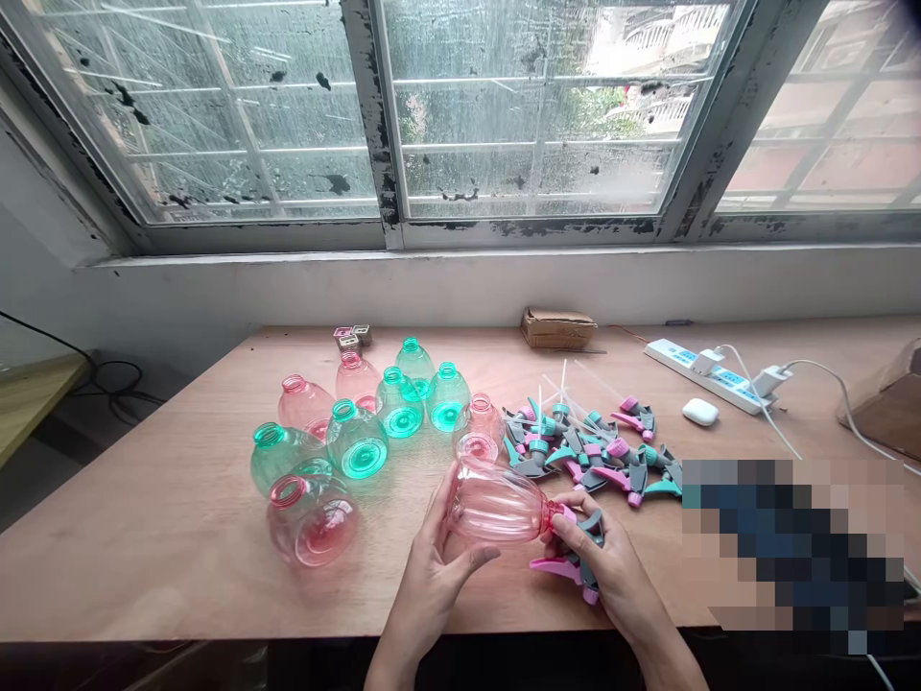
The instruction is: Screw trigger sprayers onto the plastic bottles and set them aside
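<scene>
A clear pink spray bottle [498, 501] lies sideways between my hands above the front of the table. My left hand [440, 557] cups its base end, with the thumb along the near side. At the bottle's neck, my right hand [601, 552] grips a pink and grey trigger spray head [586, 557], its pink trigger pointing left. The head sits at the bottle mouth; how far it is screwed on I cannot tell. To the left stand several green bottles [358, 440] and pink bottles [313, 520] without heads. Behind my right hand is a pile of trigger spray heads [590, 446].
A cardboard box [557, 328] and small metal-looking blocks [351, 337] sit at the table's back. On the right are a power strip [709, 374] with plugged-in cables, a white earbud case [700, 413] and a brown box [888, 403]. A pixelated patch hides the table's right front.
</scene>
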A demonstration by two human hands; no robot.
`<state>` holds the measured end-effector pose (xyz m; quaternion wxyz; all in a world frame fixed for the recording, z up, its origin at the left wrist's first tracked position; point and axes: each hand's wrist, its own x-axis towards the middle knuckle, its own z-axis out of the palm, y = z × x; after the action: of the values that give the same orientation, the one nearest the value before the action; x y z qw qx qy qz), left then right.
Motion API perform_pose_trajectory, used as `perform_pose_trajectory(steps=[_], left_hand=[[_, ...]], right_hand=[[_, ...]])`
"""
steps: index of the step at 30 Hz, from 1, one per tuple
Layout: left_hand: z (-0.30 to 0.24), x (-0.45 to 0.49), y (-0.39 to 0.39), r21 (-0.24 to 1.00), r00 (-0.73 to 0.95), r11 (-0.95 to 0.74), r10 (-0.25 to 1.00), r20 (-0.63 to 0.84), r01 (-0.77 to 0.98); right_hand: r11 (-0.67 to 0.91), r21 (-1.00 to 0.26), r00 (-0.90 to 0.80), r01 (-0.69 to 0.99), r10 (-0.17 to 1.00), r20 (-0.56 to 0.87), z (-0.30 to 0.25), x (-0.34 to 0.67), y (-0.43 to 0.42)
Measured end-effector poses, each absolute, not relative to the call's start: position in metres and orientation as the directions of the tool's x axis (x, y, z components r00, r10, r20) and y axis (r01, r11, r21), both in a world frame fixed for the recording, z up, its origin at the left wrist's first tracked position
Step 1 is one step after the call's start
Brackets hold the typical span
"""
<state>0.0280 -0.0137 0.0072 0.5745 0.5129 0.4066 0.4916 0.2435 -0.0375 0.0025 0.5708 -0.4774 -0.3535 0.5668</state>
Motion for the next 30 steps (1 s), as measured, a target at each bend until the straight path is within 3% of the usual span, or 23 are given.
perform_pose_trajectory(steps=[30], left_hand=[[0.0066,0.0270,-0.0166,0.992,0.211,-0.022,0.976,0.049,-0.128]], right_hand=[[-0.069,-0.963,0.101,-0.262,0.990,-0.098,0.0004,0.2426,-0.0382]])
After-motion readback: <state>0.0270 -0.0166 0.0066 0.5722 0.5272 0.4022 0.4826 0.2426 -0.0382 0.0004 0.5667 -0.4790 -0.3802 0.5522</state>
